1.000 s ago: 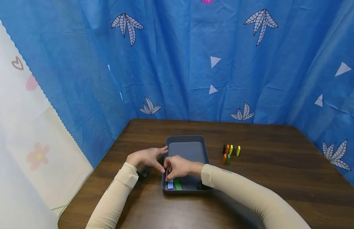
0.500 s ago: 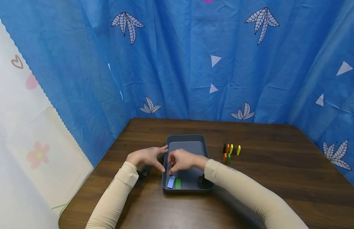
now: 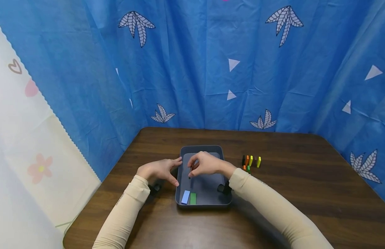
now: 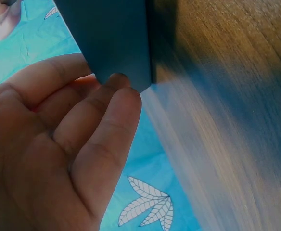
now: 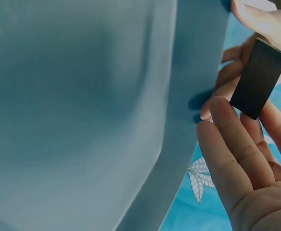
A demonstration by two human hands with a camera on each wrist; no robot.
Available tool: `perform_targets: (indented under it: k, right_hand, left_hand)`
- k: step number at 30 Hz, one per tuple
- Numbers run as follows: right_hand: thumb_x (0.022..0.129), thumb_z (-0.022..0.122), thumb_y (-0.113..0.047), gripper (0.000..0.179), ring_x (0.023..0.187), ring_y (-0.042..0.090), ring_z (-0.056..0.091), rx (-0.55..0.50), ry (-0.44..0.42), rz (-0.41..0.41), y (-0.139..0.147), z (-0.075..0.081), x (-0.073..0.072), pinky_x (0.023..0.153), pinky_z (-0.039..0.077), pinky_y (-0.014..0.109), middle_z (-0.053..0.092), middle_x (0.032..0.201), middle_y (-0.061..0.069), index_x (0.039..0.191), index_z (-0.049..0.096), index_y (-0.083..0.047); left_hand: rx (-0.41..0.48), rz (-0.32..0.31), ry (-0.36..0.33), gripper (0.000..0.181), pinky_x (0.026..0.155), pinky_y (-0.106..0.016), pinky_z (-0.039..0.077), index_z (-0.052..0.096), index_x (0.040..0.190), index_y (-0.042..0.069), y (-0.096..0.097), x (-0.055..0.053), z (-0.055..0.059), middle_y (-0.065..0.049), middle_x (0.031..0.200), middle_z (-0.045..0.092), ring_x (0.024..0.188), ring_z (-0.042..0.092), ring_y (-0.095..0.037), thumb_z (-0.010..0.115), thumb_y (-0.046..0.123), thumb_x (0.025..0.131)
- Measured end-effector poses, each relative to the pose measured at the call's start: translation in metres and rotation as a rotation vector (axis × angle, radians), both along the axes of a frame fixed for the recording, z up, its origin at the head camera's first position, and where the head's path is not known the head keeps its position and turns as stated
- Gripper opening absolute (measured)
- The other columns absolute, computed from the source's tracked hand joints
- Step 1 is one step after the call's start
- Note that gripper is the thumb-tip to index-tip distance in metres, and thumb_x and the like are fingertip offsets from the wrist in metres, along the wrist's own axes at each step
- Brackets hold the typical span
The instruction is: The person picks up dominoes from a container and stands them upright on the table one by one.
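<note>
Currently the right hand is pinching a black block between thumb and fingers; gap nearly closed, only about as wide as the block. Nearer fingers are extending loosely alongside it; which fingertips are bearing on its far side is hidden.

Block is hanging over the left half of the tray, with a faint shadow falling on the floor below. In the right wrist view it is showing a broad dark face, tilted.

Left hand is spreading wide, thumb well apart from index, fingers only slightly bending. It is gripping no block; fingertips are touching the tray's left wall from outside. The left wrist view is showing those fingers lying against the wall, palm bare.

Inside the tray, near its front left corner, a blue block and a green block are lying flat, side by side, the blue slanting a little.

Right of the tray, small blocks are standing on the table: a black piece, an orange piece and two yellow pieces behind, more orange and green in front, partly hidden by the right sleeve.
</note>
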State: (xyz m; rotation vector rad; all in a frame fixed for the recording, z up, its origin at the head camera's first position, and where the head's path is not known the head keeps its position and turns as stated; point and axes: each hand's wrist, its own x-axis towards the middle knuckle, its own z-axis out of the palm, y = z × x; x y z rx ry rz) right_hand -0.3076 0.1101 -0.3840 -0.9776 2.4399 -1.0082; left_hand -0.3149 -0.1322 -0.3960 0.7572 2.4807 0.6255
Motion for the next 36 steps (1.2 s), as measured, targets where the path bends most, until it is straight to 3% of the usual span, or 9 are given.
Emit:
perform_targets:
  k: [5, 12, 23, 31, 36]
  right_hand:
    - [0.087, 0.074, -0.013, 0.034, 0.102, 0.019, 0.072, -0.052, -0.027, -0.02, 0.009, 0.007, 0.002, 0.087, 0.06, 0.033, 0.068, 0.118, 0.017, 0.118, 0.069, 0.0]
    - [0.088, 0.076, -0.015, 0.033, 0.098, 0.014, 0.067, -0.114, 0.034, -0.011, 0.024, 0.019, 0.007, 0.088, 0.059, 0.031, 0.066, 0.113, 0.008, 0.119, 0.071, -0.005]
    - [0.09, 0.071, -0.005, 0.04, 0.111, 0.03, 0.061, -0.379, -0.05, -0.059, 0.062, 0.021, 0.018, 0.088, 0.059, 0.034, 0.065, 0.124, 0.018, 0.128, 0.064, 0.002]
    - [0.089, 0.071, -0.002, 0.044, 0.102, 0.016, 0.063, -0.546, -0.065, -0.133, 0.099, 0.024, 0.029, 0.085, 0.058, 0.027, 0.068, 0.115, -0.003, 0.131, 0.058, 0.007]
    - [0.091, 0.068, 0.002, 0.044, 0.11, 0.012, 0.064, -0.621, -0.081, -0.139, 0.117, 0.025, 0.034, 0.088, 0.058, 0.027, 0.066, 0.122, -0.008, 0.133, 0.056, 0.008]
  left_hand:
    - [-0.003, -0.003, 0.005, 0.101, 0.12, -0.051, 0.032, 0.03, 0.157, 0.005, 0.0, -0.001, 0.001, -0.008, 0.169, 0.015, 0.151, 0.028, -0.032, 0.085, 0.038, 0.079]
    - [0.004, 0.008, 0.007, 0.103, 0.121, -0.051, 0.03, 0.032, 0.156, 0.005, 0.0, -0.002, 0.002, -0.008, 0.169, 0.016, 0.152, 0.027, -0.032, 0.087, 0.039, 0.076]
    - [-0.01, 0.011, 0.016, 0.104, 0.121, -0.052, 0.03, 0.031, 0.157, 0.006, -0.001, -0.002, -0.001, -0.006, 0.169, 0.016, 0.153, 0.025, -0.032, 0.087, 0.041, 0.076]
    - [0.0, -0.003, 0.013, 0.102, 0.12, -0.05, 0.031, 0.03, 0.157, 0.005, 0.0, 0.001, 0.001, -0.007, 0.169, 0.015, 0.152, 0.027, -0.032, 0.087, 0.037, 0.077]
    - [0.018, 0.0, 0.002, 0.103, 0.12, -0.05, 0.033, 0.029, 0.157, 0.003, 0.0, 0.001, -0.001, -0.008, 0.169, 0.015, 0.151, 0.029, -0.033, 0.087, 0.034, 0.078]
